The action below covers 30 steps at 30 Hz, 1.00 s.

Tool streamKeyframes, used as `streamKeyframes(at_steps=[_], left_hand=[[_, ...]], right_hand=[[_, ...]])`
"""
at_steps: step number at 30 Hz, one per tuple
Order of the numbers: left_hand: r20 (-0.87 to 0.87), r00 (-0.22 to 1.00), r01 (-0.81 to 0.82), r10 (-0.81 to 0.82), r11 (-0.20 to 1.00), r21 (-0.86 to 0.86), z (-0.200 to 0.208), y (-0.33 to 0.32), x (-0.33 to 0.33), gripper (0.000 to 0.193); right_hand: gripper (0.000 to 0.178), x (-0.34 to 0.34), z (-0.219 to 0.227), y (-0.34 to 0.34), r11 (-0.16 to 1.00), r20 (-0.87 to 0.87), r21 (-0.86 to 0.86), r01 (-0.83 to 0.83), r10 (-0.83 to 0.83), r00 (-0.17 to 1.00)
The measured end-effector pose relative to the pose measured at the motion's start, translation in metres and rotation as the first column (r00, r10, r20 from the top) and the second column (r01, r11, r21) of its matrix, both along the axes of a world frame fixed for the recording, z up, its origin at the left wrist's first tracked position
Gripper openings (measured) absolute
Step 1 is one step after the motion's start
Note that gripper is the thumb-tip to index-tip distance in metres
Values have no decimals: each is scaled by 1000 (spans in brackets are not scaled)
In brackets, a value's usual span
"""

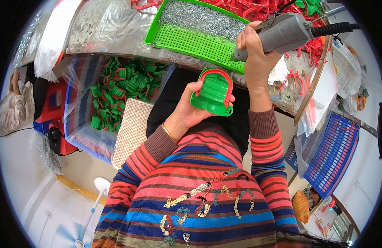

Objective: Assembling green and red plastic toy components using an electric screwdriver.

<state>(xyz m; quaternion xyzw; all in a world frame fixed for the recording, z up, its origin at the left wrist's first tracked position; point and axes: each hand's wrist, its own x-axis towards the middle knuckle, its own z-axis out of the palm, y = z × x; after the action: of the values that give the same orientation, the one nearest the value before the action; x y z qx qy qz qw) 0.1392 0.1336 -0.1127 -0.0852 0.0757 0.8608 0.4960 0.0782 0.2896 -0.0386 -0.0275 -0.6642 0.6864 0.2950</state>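
Observation:
My left hand (187,108) is closed around a green plastic shell (215,94) with a red curved strip (229,84) along its upper rim. It is held in front of my lap, its hollow side up. My right hand (257,51) grips a grey electric screwdriver (285,35), a black cord running from its back end. The tool's nose points down-left at the right end of a green perforated tray (187,43); its tip is hard to make out. Many small silver screws (199,20) lie heaped along the tray's far side.
Red plastic strips (240,7) pile up behind the tray, with more at the right of the worktable (104,31). At my left, a blue-edged bin (92,142) holds many green and red pieces (125,82). A blue crate (331,153) stands at the right.

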Motion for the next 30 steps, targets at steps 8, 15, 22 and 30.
streamKeyframes(at_steps=[8,15,22,30], left_hand=[[-4,1000,7,-7,1000,18,1,-2,-2,68],[-12,1000,17,-17,1000,3,2,1,-1,68],[-45,999,8,-8,1000,-9,2,-1,1,69],[-58,998,-4,0,997,-74,9,-4,6,67]], right_hand=[[10,-1,0,-2,1000,1,-7,-12,12,1000],[11,-1,19,-1,983,-128,-166,-74,53,990],[16,41,56,-11,976,-6,-170,-136,137,991],[13,74,58,-22,981,82,-129,-147,158,984]])
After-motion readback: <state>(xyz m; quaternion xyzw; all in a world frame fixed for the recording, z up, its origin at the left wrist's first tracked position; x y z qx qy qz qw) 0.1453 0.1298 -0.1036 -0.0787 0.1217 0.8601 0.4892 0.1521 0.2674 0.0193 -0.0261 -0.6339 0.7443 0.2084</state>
